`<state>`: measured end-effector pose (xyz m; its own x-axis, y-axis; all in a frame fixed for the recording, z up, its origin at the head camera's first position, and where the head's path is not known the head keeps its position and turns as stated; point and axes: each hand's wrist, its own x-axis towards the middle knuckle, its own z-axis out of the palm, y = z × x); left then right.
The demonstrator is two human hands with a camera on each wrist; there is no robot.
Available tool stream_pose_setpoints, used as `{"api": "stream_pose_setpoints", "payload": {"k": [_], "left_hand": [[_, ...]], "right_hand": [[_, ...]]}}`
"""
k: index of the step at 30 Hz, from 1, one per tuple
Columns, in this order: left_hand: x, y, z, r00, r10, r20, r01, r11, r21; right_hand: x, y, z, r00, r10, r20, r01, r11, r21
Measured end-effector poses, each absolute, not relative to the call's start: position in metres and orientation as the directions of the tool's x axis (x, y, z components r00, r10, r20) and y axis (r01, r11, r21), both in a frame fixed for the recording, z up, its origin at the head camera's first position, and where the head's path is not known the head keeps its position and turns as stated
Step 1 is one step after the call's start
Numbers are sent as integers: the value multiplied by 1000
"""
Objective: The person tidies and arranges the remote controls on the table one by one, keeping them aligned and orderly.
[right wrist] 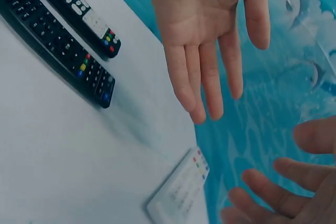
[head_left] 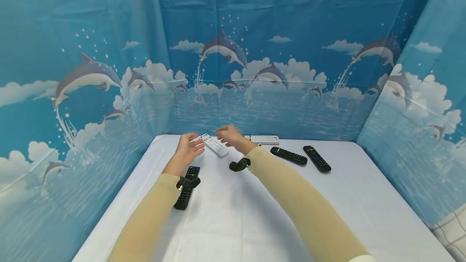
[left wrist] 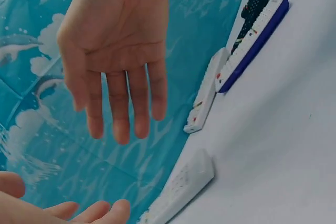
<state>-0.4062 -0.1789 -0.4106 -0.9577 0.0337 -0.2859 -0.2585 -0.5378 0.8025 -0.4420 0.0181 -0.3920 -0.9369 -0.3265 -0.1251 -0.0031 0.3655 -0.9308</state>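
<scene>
My left hand (head_left: pixel 187 149) hovers above the left part of the table, its fingers relaxed and slightly bent. To its right, my right hand (head_left: pixel 232 136) is held over the table's far side, fingers also loose. Both palms show in the wrist views, and neither hand holds anything. A white remote control (head_left: pixel 216 146) lies on the cloth between them. Below my left wrist is a black remote control (head_left: pixel 184 199), partly covered by the wrist camera. In the right wrist view a second black remote control (right wrist: pixel 81 15) lies beside it, hidden in the head view.
Behind my right wrist lies a white remote control (head_left: pixel 267 139), with another white, blue-sided one (left wrist: pixel 252 45) near it. Two black remote controls (head_left: pixel 289 156) (head_left: pixel 317 159) lie farther right. Dolphin-printed curtains (head_left: pixel 255 104) rise around the white-covered table (head_left: pixel 225 213).
</scene>
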Motion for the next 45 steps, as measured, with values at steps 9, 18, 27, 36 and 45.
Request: {"api": "stream_pose_setpoints", "payload": {"k": [9,18,27,36,45], "left_hand": [[-431,-155,-443,-940,-6,-340,-233,-719,655],[-441,-137,-470,-940,-7,-340,-212,-770,602],[-442,-139,-472,-913,-29,-407,-221,-803,554],[-435,-137,-475,-885,-13,-465,-355,-628,693],[-428,-141,-476,-907,41,-419,-391,-450,803]], "right_hand": [[-464,32,-445,-931,-293,-217,173,168,-970],[-469,42,-467,-890,-341,-303,349,-83,-933],[-470,49,-465,-857,-412,-308,369,-75,-926],[-470,54,-463,-822,-440,-363,410,-14,-912],[-471,44,-464,-842,-391,-373,350,130,-928]]}}
